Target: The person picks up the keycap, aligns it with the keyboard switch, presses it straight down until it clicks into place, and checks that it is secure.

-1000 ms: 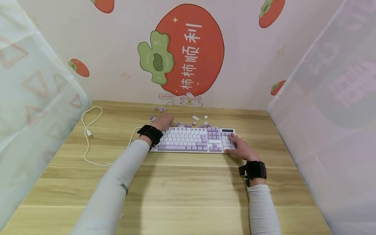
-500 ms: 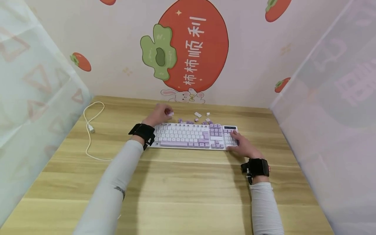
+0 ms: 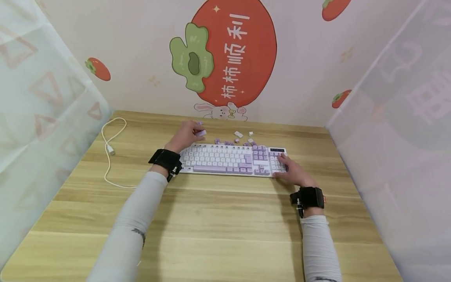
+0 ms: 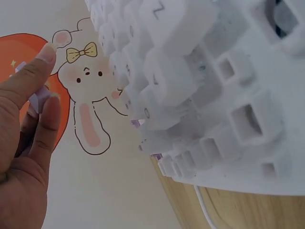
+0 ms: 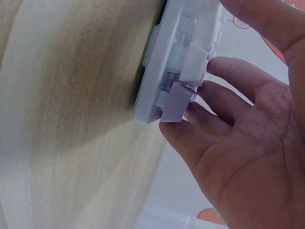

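A white and lilac keyboard [image 3: 215, 158] lies on the wooden table. Behind its left end, my left hand [image 3: 182, 136] pinches a lilac keycap [image 3: 201, 133] between thumb and fingertips. The left wrist view shows that same keycap [image 4: 40, 98] held beside the keyboard, whose near corner has bare white switch sockets [image 4: 248, 119]. At the other end, my right hand [image 3: 295, 172] rests on the number pad, its fingertips on the keys. Up close in the right wrist view, loosely bent fingers [image 5: 228, 100] touch the edge keys.
Loose lilac and white keycaps [image 3: 239, 134] lie scattered behind the keyboard; another keycap [image 3: 200, 123] sits just beyond my left hand. A white cable [image 3: 105, 168] with a USB plug [image 3: 110, 149] curves over the table's left side. A printed wall [image 3: 141, 90] stands behind the table.
My left hand has lifted away from the keyboard's back edge, moving back and left with the lilac keycap. My right hand stays on the keyboard's right end. The head view has tilted slightly down.
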A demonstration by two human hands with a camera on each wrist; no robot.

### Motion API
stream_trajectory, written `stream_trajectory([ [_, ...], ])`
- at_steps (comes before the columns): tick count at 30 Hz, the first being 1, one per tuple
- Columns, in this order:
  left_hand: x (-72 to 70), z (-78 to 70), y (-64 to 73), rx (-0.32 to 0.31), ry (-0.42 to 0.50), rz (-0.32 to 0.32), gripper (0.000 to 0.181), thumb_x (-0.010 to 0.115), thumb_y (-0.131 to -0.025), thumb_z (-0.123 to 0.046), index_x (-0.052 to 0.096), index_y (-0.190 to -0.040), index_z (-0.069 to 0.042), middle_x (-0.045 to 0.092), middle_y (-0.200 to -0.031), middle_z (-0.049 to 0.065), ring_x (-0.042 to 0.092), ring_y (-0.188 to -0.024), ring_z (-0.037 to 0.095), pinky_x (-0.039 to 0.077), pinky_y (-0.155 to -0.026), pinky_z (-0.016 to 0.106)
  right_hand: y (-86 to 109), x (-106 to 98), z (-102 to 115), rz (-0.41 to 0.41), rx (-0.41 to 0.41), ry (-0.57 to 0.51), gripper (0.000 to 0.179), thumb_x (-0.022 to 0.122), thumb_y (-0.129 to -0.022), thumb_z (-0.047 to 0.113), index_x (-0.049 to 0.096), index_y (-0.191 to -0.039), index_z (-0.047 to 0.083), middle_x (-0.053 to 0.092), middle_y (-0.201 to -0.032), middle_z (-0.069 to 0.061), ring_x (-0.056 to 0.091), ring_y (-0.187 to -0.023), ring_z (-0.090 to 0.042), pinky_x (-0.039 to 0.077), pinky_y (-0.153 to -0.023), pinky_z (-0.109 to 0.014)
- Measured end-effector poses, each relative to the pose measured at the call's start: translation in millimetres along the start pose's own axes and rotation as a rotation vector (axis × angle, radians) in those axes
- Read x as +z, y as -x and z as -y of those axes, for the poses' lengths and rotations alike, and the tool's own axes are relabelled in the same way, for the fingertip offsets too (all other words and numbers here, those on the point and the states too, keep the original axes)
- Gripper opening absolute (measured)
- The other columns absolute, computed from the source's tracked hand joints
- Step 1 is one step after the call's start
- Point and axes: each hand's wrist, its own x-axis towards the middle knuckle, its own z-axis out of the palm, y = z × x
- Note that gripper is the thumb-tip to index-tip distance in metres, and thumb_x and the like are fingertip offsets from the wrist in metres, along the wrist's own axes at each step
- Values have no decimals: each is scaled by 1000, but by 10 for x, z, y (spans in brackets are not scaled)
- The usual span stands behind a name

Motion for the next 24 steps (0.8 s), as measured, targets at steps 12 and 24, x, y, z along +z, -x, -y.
stream_trajectory([
  [12, -152, 14, 239, 10, -64, 86, 26, 80, -87, -7, 76, -111, 3, 68, -98, 14, 54, -85, 26, 45, -73, 35, -21, -18, -13, 1, 9, -8, 82, 72, -95, 30, 28, -158, 0, 14, -165, -28, 16, -150, -52, 22, -119, -63],
  [24, -258, 213, 757, -36, -82, 181, 20, 86, -80, -5, 80, -97, 1, 76, -97, 15, 68, -89, 27, 54, -83, 43, -30, -18, -43, 7, 28, -35, 83, 72, -95, 29, 27, -159, 1, 13, -166, -26, 13, -151, -51, 20, -120, -62],
])
